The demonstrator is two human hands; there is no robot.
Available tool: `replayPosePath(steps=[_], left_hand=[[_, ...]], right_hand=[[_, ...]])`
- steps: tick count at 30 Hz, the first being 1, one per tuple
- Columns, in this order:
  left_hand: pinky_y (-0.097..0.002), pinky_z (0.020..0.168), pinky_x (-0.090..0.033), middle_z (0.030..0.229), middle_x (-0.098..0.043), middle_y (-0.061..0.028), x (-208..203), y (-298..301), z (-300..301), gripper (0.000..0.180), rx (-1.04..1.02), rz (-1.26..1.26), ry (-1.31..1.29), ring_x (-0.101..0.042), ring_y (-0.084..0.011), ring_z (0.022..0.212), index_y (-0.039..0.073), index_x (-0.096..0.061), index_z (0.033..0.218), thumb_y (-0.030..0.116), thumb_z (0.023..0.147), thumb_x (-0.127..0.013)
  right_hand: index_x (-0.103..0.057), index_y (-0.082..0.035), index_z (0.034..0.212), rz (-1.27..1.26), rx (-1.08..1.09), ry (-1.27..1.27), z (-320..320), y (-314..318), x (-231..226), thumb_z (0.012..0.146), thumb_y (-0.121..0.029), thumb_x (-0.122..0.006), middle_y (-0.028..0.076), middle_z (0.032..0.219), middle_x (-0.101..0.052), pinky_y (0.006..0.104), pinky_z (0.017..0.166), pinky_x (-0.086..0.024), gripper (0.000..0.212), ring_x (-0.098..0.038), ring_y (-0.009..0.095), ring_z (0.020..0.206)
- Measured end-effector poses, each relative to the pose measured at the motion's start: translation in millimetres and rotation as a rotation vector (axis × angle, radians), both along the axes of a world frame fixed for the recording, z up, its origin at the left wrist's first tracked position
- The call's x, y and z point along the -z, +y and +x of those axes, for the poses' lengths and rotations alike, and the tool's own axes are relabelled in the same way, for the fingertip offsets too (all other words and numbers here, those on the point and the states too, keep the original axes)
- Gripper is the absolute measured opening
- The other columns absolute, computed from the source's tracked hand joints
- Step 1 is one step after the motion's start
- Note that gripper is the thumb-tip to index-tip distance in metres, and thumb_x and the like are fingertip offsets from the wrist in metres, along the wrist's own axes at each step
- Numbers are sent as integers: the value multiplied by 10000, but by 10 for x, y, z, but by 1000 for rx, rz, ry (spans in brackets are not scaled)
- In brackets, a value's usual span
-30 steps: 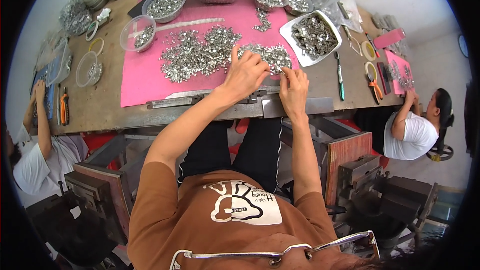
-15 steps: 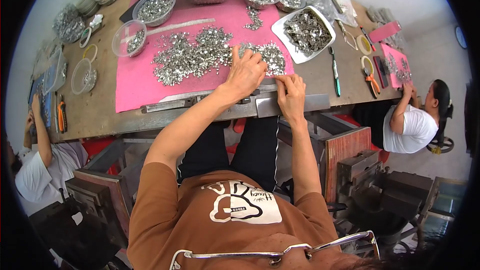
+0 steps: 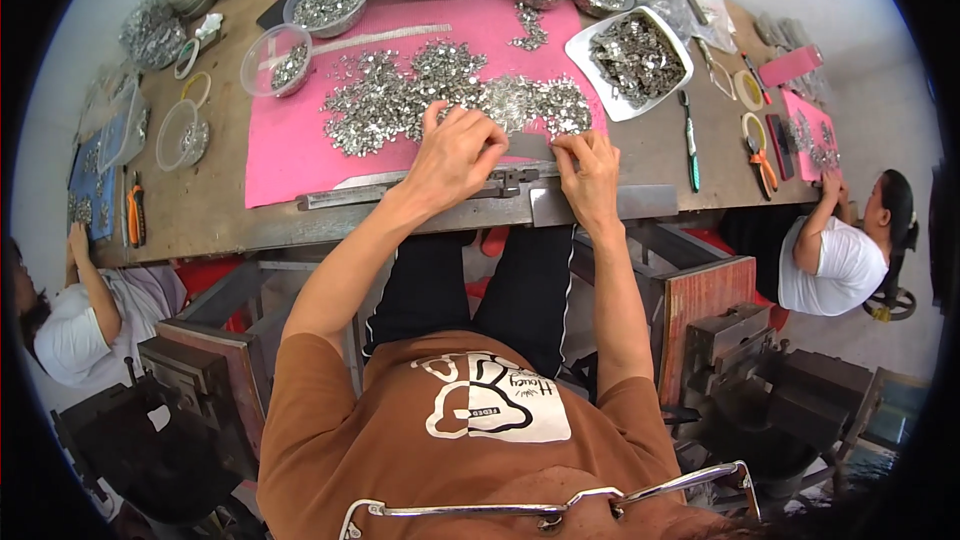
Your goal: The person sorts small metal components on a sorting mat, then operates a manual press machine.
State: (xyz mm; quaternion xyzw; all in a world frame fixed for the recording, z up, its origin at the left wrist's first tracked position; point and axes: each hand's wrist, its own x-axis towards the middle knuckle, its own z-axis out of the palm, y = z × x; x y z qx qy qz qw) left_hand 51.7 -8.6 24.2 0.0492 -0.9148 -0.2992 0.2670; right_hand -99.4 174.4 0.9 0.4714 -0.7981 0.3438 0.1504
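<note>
A flat grey metal strip [image 3: 529, 146] lies level between my hands, just above the front edge of the pink mat [image 3: 290, 165]. My right hand [image 3: 592, 178] pinches its right end between thumb and fingers. My left hand [image 3: 452, 162] is at the strip's left end, fingers curled toward the thumb with the index finger bent up; what they hold, if anything, is hidden. Beyond the hands, small silvery metal pieces [image 3: 385, 105] lie heaped on the mat. A long metal bar fixture [image 3: 400, 190] runs along the table edge under my wrists, beside a flat metal plate [image 3: 610, 203].
Clear tubs of metal pieces [image 3: 328, 5] stand at the back, and a white square dish [image 3: 637, 105] of darker pieces is at the right. A toothbrush [image 3: 691, 145] and orange-handled pliers [image 3: 762, 165] lie farther right. Co-workers [image 3: 838, 250] [image 3: 85, 315] sit on both sides.
My left hand has drawn back from the heap toward the table edge, uncovering the metal strip. The right hand keeps its pinch. The whole view has shifted slightly.
</note>
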Motion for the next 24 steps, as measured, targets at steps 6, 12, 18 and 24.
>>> replayPosePath(steps=[6,12,18,24], left_hand=[[-492,1112,-303,866,-614,-31,124,18,355,67,34,15,-35,-596,-222,869,84,-647,913,107,878,-700],[-546,1112,-325,883,-623,-45,111,72,409,97,9,-77,-32,-603,-245,885,71,-651,920,105,859,-718],[-573,1120,-314,906,-625,-45,42,116,261,98,19,-140,-6,-606,-247,907,102,-690,959,123,868,-718],[-583,1101,-299,927,-614,-48,172,268,-434,99,37,-150,49,-597,-245,952,122,-714,984,126,885,-710]], right_hand=[[-711,-77,932,-105,0,-99,48,36,55,846,-27,-742,55,868,-625,381,793,-417,104,-604,246,849],[-709,-54,937,-170,20,-171,95,38,56,859,1,-720,72,868,-639,370,779,-450,97,-617,244,828],[-702,-76,942,-156,23,-78,65,60,118,848,-13,-732,55,878,-624,392,773,-430,117,-604,254,844],[-690,-82,933,-70,27,28,50,-51,120,844,-43,-731,66,875,-589,412,786,-414,105,-589,271,870]])
